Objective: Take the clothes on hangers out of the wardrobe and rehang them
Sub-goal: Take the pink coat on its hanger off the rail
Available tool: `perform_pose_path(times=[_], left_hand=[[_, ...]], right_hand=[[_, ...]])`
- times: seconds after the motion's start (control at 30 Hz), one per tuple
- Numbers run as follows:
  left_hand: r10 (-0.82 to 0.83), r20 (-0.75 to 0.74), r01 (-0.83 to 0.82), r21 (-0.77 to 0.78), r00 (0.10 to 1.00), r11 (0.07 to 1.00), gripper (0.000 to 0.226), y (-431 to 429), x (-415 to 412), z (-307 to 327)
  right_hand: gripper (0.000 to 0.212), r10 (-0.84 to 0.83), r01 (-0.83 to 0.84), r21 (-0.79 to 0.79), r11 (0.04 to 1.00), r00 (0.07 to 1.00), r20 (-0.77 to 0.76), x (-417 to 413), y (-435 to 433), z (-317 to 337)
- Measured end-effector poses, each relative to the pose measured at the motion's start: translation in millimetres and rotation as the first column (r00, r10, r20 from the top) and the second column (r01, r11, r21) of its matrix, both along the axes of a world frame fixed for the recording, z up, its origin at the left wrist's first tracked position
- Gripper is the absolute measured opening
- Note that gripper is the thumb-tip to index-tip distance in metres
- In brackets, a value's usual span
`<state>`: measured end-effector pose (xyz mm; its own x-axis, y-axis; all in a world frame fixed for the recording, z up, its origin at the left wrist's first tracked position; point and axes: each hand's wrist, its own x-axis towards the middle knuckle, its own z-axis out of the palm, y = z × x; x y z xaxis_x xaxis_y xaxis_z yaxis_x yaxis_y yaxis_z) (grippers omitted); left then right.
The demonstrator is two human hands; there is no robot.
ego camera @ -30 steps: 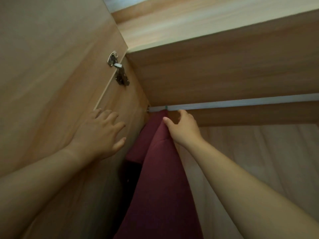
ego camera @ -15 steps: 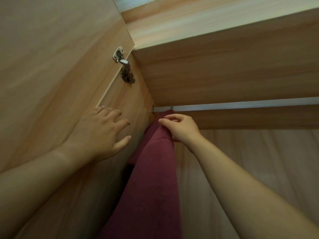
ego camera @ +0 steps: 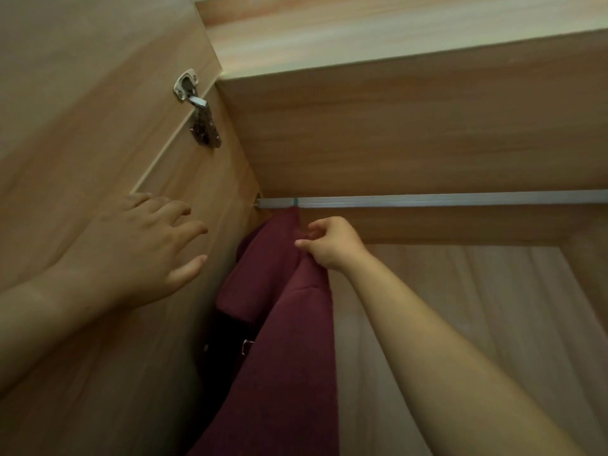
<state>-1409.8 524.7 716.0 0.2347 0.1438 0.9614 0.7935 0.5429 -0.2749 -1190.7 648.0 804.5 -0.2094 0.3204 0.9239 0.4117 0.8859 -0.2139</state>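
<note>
While I look up into the wardrobe through the head camera, my left hand lies flat with fingers spread and straight, holding nothing, on the wood-grain door near its edge. A metal hinge joins that door to the side panel above my fingertips. My right hand is curled, thumb and fingers pinching the shoulder fabric of the maroon garment. That garment hangs at the far left end of the silver rail, close against the side panel, from a green hook over the rail. A dark item with a small metal clasp hangs just behind it; I cannot tell what it is. A wooden shelf runs above the rail. Pale draped fabric fills the space to the right.
</note>
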Motion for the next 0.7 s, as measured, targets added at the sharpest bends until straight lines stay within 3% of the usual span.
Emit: perform_pose_path(times=[0.17, 0.3, 0.4, 0.47, 0.57, 0.7], left_hand=[[-0.005, -0.007, 0.005, 0.008, 1.000, 1.000, 0.059, 0.0, 1.1, -2.0], [0.012, -0.034, -0.012, 0.007, 0.999, 1.000, 0.057, -1.3, 3.1, -3.1], [0.010, -0.020, -0.010, 0.009, 1.000, 1.000, 0.057, 1.7, 2.3, -1.9], [0.013, -0.013, -0.013, 0.016, 1.000, 1.000, 0.057, 3.2, 2.4, -1.9], [0.025, -0.024, -0.024, 0.015, 0.999, 1.000, 0.056, 0.4, 2.8, -2.6], [0.033, -0.048, -0.032, 0.031, 0.998, 0.999, 0.057, -0.7, 1.2, -2.7]], right_hand=[[0.053, -0.086, 0.091, 0.079, 0.993, 0.995, -0.059, 26.8, 14.6, -8.8], [0.038, -0.281, 0.271, 0.151, 0.951, 0.959, 0.046, 56.8, 17.9, -5.5], [0.028, -0.568, 0.517, 0.284, 0.808, 0.811, 0.141, 55.5, 17.7, 5.5], [0.024, -0.698, 0.635, 0.329, 0.699, 0.706, 0.118, 41.5, 17.4, 7.1], [0.020, -0.726, 0.686, 0.311, 0.658, 0.687, 0.024, 19.7, 26.5, 2.1], [0.029, -0.621, 0.620, 0.235, 0.748, 0.780, -0.080, 27.5, 37.0, -3.6]])
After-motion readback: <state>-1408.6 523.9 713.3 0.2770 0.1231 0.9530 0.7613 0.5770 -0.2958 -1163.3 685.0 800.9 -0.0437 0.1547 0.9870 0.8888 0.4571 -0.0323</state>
